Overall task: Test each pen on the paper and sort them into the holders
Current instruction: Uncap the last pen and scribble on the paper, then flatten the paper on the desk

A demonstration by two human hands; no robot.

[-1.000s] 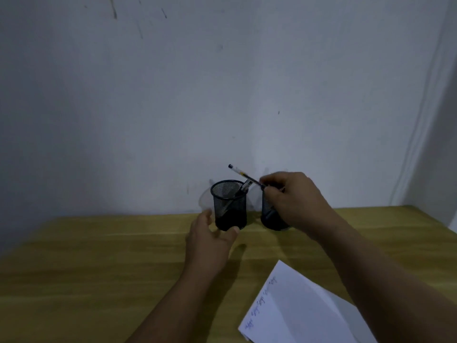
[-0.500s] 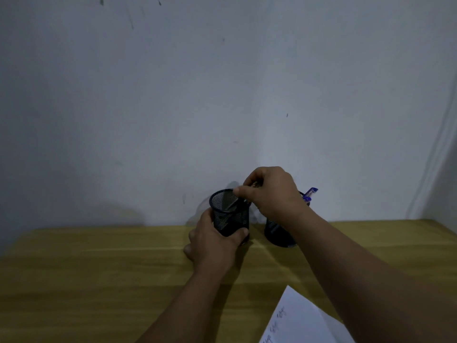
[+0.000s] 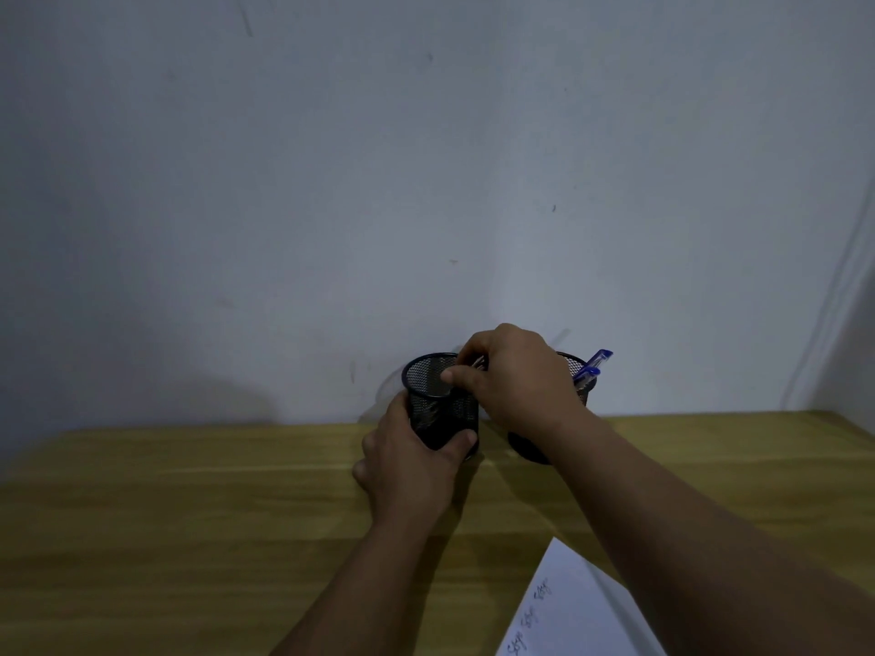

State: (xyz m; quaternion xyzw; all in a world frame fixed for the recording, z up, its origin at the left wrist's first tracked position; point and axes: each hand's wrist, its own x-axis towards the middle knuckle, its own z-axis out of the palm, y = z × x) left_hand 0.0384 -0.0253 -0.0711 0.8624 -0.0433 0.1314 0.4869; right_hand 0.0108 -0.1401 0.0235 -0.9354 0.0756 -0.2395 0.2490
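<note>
Two black mesh pen holders stand side by side at the back of the wooden table, near the wall. My left hand point(image 3: 412, 466) is wrapped around the left holder point(image 3: 438, 414) from the front. My right hand point(image 3: 516, 376) hovers over that holder's rim, fingers pinched on the top of a dark pen point(image 3: 477, 363) that reaches down into it. The right holder point(image 3: 530, 449) is mostly hidden behind my right wrist; two blue-capped pens point(image 3: 594, 364) stick out of it to the right. The white paper point(image 3: 577, 608) with scribbled test marks lies at the lower right.
The wooden table point(image 3: 189, 513) runs the full width of the view and ends at a plain grey wall point(image 3: 426, 182) just behind the holders. My right forearm crosses above the paper's upper edge.
My right hand carried the dark pen left from above the right holder and lowered it into the left holder. My left hand closed around the left holder. The view tilted up slightly.
</note>
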